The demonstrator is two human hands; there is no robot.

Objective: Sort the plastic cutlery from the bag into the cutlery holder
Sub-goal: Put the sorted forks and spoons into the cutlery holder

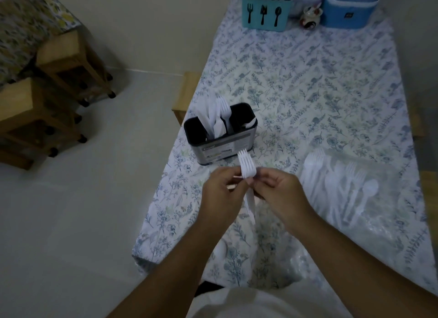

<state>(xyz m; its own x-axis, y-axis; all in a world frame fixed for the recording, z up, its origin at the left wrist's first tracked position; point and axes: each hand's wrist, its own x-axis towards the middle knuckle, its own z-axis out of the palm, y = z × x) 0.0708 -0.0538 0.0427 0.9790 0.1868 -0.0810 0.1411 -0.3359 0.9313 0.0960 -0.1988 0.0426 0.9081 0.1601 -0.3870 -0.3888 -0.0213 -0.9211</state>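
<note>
glossy white plastic forks (247, 167), crinkly clear plastic bag (369, 220), matt floral cloth tablecloth (308, 85), wooden stools (59, 54)

No words or numbers could be read: the teal caddy (265, 10) at twelve o'clock bore only black fork, knife and spoon signs, the blue container (348, 14) beside it a small dark logo too blurred to make out, and the black cutlery holder (220, 137) a label with illegible print.
</note>
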